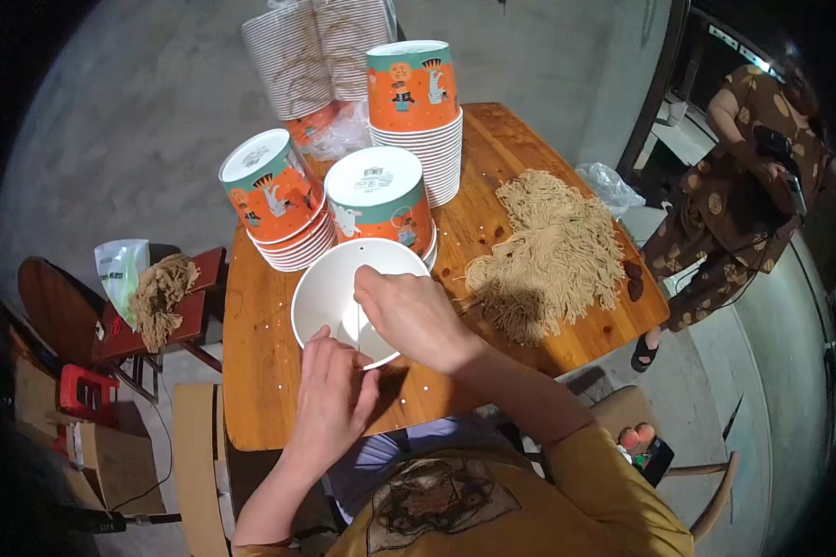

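A white paper bucket (pixel 318 288) stands in front of me at the table's near edge, its open mouth facing up. One small hole shows in its far rim. My left hand (pixel 330 385) is closed at the near rim, fingertips on the edge. Reaching over the right side, my right hand (pixel 409 316) has its fingers pinched together inside the mouth. A thin pale line runs below those fingers; whether it is a cord or the bucket's seam, I cannot tell. To the right lies a heap of tan cords (pixel 557 251).
Upside-down stacks of orange and green printed buckets (pixel 414 93) stand behind, with more white stacks (pixel 297 56) at the back. White specks dot the wooden table (pixel 260 371). More cords (pixel 163 292) hang on a red stool at left. Another person (pixel 748 186) stands at right.
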Available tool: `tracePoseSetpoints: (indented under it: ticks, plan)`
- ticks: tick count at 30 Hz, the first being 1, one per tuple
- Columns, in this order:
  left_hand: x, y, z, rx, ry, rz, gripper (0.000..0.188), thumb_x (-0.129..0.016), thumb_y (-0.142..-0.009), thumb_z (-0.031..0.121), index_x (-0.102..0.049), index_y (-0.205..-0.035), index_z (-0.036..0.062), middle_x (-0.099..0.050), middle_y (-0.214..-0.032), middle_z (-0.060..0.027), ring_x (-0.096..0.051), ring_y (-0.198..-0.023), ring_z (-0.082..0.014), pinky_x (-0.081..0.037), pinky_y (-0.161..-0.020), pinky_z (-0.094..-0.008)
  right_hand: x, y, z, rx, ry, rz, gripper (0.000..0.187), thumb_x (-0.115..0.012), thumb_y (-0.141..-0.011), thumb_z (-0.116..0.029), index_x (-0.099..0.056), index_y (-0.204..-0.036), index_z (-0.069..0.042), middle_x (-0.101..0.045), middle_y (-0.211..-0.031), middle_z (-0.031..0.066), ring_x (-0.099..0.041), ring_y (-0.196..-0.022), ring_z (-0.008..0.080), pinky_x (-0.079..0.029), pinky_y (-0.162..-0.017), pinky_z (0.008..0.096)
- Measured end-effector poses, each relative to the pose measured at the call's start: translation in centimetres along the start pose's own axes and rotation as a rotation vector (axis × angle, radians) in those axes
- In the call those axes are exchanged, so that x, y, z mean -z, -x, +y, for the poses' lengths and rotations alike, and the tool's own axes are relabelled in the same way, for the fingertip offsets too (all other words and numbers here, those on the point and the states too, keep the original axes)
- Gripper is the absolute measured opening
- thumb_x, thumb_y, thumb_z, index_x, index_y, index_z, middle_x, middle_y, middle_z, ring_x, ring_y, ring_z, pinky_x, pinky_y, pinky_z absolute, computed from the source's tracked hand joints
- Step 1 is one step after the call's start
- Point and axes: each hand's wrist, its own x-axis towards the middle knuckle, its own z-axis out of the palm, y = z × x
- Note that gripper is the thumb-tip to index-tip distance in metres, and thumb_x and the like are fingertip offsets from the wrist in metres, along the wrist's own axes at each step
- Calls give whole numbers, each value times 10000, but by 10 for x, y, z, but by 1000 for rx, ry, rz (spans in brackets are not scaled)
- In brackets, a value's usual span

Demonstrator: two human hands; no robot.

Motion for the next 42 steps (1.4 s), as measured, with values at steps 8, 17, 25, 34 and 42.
tracePoseSetpoints:
  ticks: [8,17,25,34,42]
  plan:
    - [0,4,-4,1,-29,-12,193,-592,-757,-57,-524,-929,0,-505,-893,-154,-507,-929,-341,-340,-1035,-527,0,6,-4,-28,-103,74,124,-546,-899,-164,-549,-877,-42,-616,-704,164,-615,-672,370,-475,-560,467]
    - [-3,1,0,22,-15,34,168,-591,-765,-43,-537,-916,6,-505,-868,-145,-520,-890,-323,-334,-1047,-518,1,19,4,102,-244,189,133,-594,-843,-116,-604,-960,-53,-554,-953,86,-571,-914,282,-476,-795,391]
    - [-7,5,-4,48,11,50,165,-575,-723,-30,-542,-879,8,-509,-883,-145,-520,-909,-320,-336,-1044,-514,-2,23,10,261,-286,248,107,-628,-830,-142,-590,-881,-55,-540,-902,59,-559,-850,244,-476,-754,354]
    - [-5,2,-19,89,84,150,78,-518,-684,15,-519,-762,9,-499,-784,-127,-515,-831,-294,-339,-1031,-522,1,27,7,309,-570,223,65,-592,-840,-69,-581,-892,-32,-548,-903,63,-562,-857,242,-469,-753,351]
    - [-8,5,-24,54,62,186,108,-497,-644,-8,-513,-748,15,-496,-760,-122,-510,-799,-284,-347,-1014,-529,-4,27,6,330,-511,218,108,-613,-834,-94,-585,-920,-35,-557,-920,51,-557,-867,218,-473,-773,344]
